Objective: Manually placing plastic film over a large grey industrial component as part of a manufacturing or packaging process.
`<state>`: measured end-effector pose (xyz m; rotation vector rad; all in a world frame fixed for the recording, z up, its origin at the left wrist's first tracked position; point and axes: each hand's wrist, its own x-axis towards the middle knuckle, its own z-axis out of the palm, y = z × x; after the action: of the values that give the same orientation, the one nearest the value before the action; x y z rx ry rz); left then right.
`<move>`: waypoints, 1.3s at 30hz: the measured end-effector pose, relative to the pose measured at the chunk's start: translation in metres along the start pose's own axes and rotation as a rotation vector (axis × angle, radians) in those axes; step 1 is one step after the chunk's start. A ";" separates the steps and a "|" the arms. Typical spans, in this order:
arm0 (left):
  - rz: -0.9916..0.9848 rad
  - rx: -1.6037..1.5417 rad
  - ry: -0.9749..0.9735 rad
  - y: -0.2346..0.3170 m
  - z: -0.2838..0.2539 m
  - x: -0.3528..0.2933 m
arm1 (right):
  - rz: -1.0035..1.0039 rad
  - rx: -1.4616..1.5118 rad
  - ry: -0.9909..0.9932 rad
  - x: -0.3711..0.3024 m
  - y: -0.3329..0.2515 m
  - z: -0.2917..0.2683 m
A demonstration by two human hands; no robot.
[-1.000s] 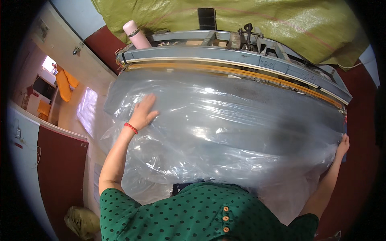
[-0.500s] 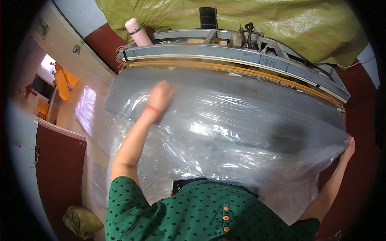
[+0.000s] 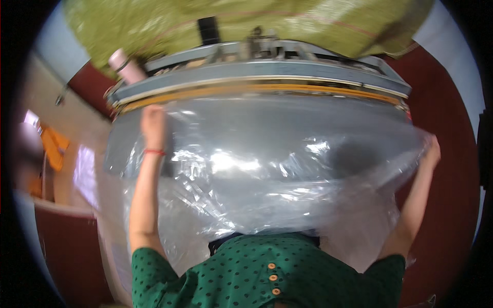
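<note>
Backdrop: yellow-green sheet (image 3: 246, 25) behind our grey tabletop (image 3: 120, 136).
Left grip (image 3: 153, 122): arm outstretched, bunched near the orange strip (image 3: 287, 88); we cannot tell whether it pinches.
Right grip (image 3: 433, 151): pinching the film (image 3: 231, 205) past the tabletop's right end.
Film: clear, glossy, wrinkled, draped over the tabletop.
Edges: far grey frame (image 3: 318, 69); room beyond both ends.

- Clear plastic sheet (image 3: 236, 163) is gleaming, glossy and wrinkled.
- Metal frame (image 3: 267, 70) along the far edge of the grey surface (image 3: 125, 132) is looking smooth.
- Cloth shirt (image 3: 231, 267) is looking matt.

1 fisheye view, head-worn, looking down
</note>
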<state>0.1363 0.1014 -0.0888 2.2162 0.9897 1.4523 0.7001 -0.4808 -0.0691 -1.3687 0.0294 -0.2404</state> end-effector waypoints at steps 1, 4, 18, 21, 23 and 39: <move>-0.070 -0.125 0.030 -0.003 -0.005 0.007 | -0.048 -0.038 -0.006 -0.012 -0.003 0.029; -0.468 -0.355 0.200 -0.001 0.016 0.019 | -0.790 -1.023 0.149 -0.005 0.039 0.070; -0.403 -0.313 0.238 -0.160 0.039 0.049 | -0.539 -0.363 0.074 0.004 0.133 0.181; -0.326 -0.219 0.256 -0.164 0.034 0.049 | -0.404 -0.403 0.096 0.017 0.139 0.176; -0.465 -0.346 0.261 -0.130 0.035 0.047 | -0.154 -0.126 0.039 -0.003 0.109 0.173; -0.197 -0.541 0.041 0.000 -0.079 0.017 | -1.217 -0.311 -0.750 -0.326 -0.014 0.333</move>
<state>0.0703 0.1052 -0.0429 1.6621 0.6942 1.4664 0.4333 -0.1005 -0.0260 -1.5597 -1.4690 -0.7281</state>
